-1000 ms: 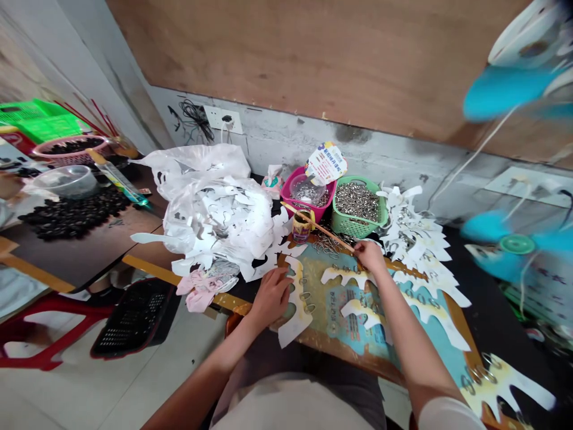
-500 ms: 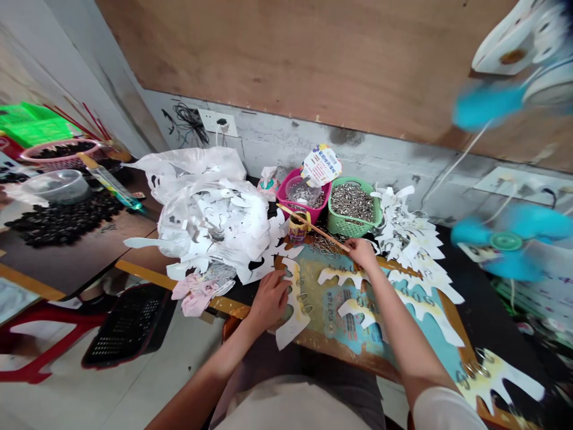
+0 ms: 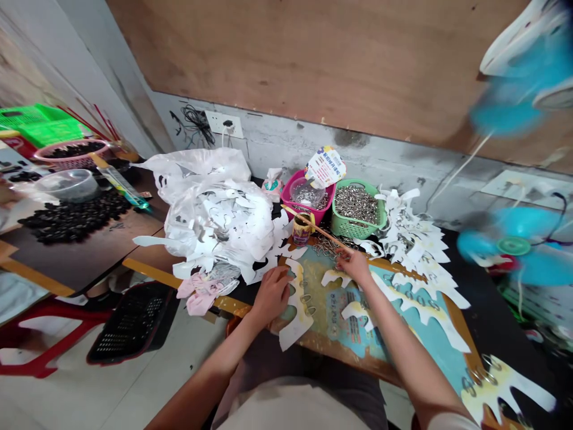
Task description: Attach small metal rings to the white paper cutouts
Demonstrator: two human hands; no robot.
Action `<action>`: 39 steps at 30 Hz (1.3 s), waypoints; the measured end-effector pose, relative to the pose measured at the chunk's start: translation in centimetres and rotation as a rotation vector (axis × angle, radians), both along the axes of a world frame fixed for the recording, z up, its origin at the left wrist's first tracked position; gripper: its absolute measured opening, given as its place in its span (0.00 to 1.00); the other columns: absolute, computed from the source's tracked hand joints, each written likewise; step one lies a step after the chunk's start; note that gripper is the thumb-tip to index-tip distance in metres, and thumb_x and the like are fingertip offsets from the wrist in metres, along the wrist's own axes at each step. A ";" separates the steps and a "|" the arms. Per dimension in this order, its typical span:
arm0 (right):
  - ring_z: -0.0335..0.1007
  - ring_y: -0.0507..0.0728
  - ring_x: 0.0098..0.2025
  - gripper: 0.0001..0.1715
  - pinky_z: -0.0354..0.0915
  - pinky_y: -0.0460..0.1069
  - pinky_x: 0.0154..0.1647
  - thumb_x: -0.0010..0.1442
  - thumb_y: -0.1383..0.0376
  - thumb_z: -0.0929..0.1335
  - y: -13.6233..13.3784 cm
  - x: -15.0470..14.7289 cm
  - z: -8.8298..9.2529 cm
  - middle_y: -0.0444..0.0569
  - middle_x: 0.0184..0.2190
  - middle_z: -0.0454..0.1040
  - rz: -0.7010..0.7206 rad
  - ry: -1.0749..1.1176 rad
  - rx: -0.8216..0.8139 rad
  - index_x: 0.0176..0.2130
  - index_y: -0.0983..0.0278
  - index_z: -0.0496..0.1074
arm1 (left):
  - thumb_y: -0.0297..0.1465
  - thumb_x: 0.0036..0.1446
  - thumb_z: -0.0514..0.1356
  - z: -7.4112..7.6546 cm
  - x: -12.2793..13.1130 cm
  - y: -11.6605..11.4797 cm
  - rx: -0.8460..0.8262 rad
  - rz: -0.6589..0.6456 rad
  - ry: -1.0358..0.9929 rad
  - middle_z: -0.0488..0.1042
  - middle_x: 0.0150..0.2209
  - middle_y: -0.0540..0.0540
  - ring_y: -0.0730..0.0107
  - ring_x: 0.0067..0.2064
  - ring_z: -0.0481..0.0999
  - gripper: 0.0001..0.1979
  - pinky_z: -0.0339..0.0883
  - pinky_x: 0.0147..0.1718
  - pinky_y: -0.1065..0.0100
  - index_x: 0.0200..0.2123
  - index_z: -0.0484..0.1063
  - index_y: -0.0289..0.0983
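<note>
- Left hand (image 3: 271,294) lies spread on a white paper cut-out (image 3: 299,325) carrying metal clips (image 3: 307,297), atop a printed board (image 3: 340,316).
- Right hand (image 3: 353,266) pinches a thin wooden stick (image 3: 316,228), near a green basket (image 3: 353,228) of metal rings (image 3: 358,203).

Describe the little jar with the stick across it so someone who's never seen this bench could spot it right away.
Find the green plastic basket heaped with metal rings at the back of the table, with a pink basket just left of it. Directly in front of the pink basket stands a small jar banded in yellow. It's the only jar there, and a thin wooden stick crosses its top, reaching toward the right hand.
</note>
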State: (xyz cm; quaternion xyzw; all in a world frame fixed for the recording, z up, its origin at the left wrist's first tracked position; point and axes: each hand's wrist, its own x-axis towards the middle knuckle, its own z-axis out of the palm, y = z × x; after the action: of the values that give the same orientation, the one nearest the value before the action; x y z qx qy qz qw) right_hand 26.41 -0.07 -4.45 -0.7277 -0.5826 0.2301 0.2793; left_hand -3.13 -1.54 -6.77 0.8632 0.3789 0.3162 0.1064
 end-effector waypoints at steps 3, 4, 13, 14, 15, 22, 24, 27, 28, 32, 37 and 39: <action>0.78 0.55 0.30 0.13 0.72 0.47 0.30 0.59 0.65 0.66 -1.0 -3.6 -0.8 0.48 0.32 0.81 0.097 0.137 -0.011 0.43 0.64 0.76 | 0.21 0.57 0.54 -0.1 0.8 0.9 -0.010 -0.006 0.018 0.69 0.51 0.39 0.55 0.54 0.68 0.13 0.65 0.53 0.52 0.43 0.73 0.37; 0.78 0.55 0.30 0.13 0.72 0.47 0.30 0.59 0.63 0.67 -1.0 -4.9 -1.0 0.48 0.32 0.81 0.122 0.165 -0.009 0.42 0.64 0.76 | 0.21 0.57 0.54 -0.1 1.1 1.2 -0.016 -0.006 0.029 0.70 0.51 0.39 0.54 0.54 0.67 0.13 0.65 0.52 0.52 0.43 0.73 0.37; 0.76 0.59 0.39 0.07 0.69 0.52 0.45 0.55 0.64 0.72 0.2 -9.4 -1.6 0.51 0.36 0.81 0.153 0.043 0.024 0.36 0.63 0.80 | 0.20 0.55 0.56 -0.3 1.7 2.6 -0.041 0.051 0.078 0.70 0.52 0.39 0.53 0.54 0.68 0.13 0.64 0.54 0.51 0.41 0.75 0.35; 0.76 0.60 0.41 0.07 0.67 0.53 0.47 0.55 0.64 0.72 0.0 -9.5 -1.5 0.53 0.37 0.80 0.154 0.010 0.021 0.35 0.64 0.80 | 0.20 0.54 0.56 -0.5 1.7 2.6 -0.042 0.053 0.079 0.70 0.52 0.38 0.53 0.53 0.68 0.13 0.64 0.54 0.51 0.40 0.75 0.35; 0.75 0.61 0.43 0.06 0.66 0.53 0.49 0.55 0.65 0.72 -0.2 -9.5 -1.4 0.54 0.39 0.79 0.159 -0.017 0.015 0.35 0.64 0.80 | 0.20 0.54 0.56 -0.6 1.7 2.7 -0.042 0.054 0.077 0.70 0.52 0.38 0.52 0.53 0.68 0.12 0.64 0.54 0.51 0.40 0.75 0.35; 0.74 0.62 0.46 0.05 0.63 0.53 0.51 0.54 0.67 0.71 -0.8 -9.7 0.0 0.55 0.39 0.79 0.211 -0.014 -0.030 0.33 0.64 0.80 | 0.19 0.54 0.55 -0.9 1.8 2.7 -0.046 0.078 0.015 0.69 0.52 0.36 0.51 0.54 0.68 0.14 0.64 0.54 0.50 0.42 0.73 0.34; 0.74 0.61 0.42 0.07 0.65 0.53 0.48 0.56 0.65 0.70 -1.1 -9.3 0.7 0.54 0.37 0.80 0.206 0.052 -0.021 0.35 0.63 0.80 | 0.19 0.55 0.54 -0.3 1.8 2.4 -0.045 0.093 -0.015 0.68 0.52 0.36 0.53 0.54 0.69 0.15 0.65 0.53 0.52 0.45 0.71 0.34; 0.73 0.57 0.32 0.22 0.68 0.51 0.34 0.65 0.54 0.62 -2.3 -8.4 2.1 0.53 0.38 0.81 0.168 0.246 -0.003 0.49 0.62 0.76 | 0.23 0.60 0.54 1.3 1.8 1.6 -0.078 0.076 -0.159 0.69 0.50 0.38 0.57 0.52 0.71 0.14 0.67 0.52 0.55 0.48 0.69 0.36; 0.72 0.56 0.28 0.26 0.66 0.49 0.28 0.67 0.51 0.59 -3.1 -8.0 2.7 0.53 0.38 0.81 0.148 0.414 -0.011 0.53 0.62 0.73 | 0.25 0.61 0.55 2.0 1.9 1.3 -0.100 0.052 -0.230 0.70 0.49 0.39 0.58 0.51 0.72 0.13 0.68 0.52 0.57 0.49 0.69 0.37; 0.67 0.51 0.23 0.30 0.59 0.44 0.19 0.63 0.48 0.63 -6.8 -7.0 4.8 0.54 0.39 0.80 0.088 1.259 -0.113 0.57 0.61 0.68 | 0.28 0.63 0.57 4.6 3.0 -0.4 -0.160 -0.134 -0.395 0.72 0.47 0.41 0.62 0.50 0.74 0.12 0.69 0.49 0.62 0.50 0.72 0.40; 0.71 0.53 0.24 0.36 0.63 0.45 0.19 0.61 0.49 0.65 -11.7 -6.2 6.3 0.52 0.40 0.81 0.024 1.517 -0.102 0.63 0.59 0.60 | 0.27 0.63 0.59 6.5 5.0 -2.0 -0.150 -0.351 -0.412 0.75 0.42 0.43 0.67 0.43 0.76 0.09 0.71 0.40 0.68 0.43 0.77 0.39; 0.72 0.54 0.25 0.38 0.64 0.45 0.19 0.60 0.48 0.66 -13.7 -5.7 6.2 0.53 0.43 0.80 0.008 1.523 -0.062 0.64 0.58 0.57 | 0.25 0.62 0.59 6.8 5.8 -2.5 -0.086 -0.409 -0.382 0.75 0.41 0.43 0.67 0.43 0.76 0.08 0.70 0.39 0.68 0.41 0.78 0.39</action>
State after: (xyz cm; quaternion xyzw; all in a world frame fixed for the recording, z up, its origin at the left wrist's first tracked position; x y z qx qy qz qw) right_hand 20.71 -13.77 1.79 -0.3734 -0.2248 0.6858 0.5829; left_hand 2.70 -4.06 0.03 0.8412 0.1828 0.4289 0.2739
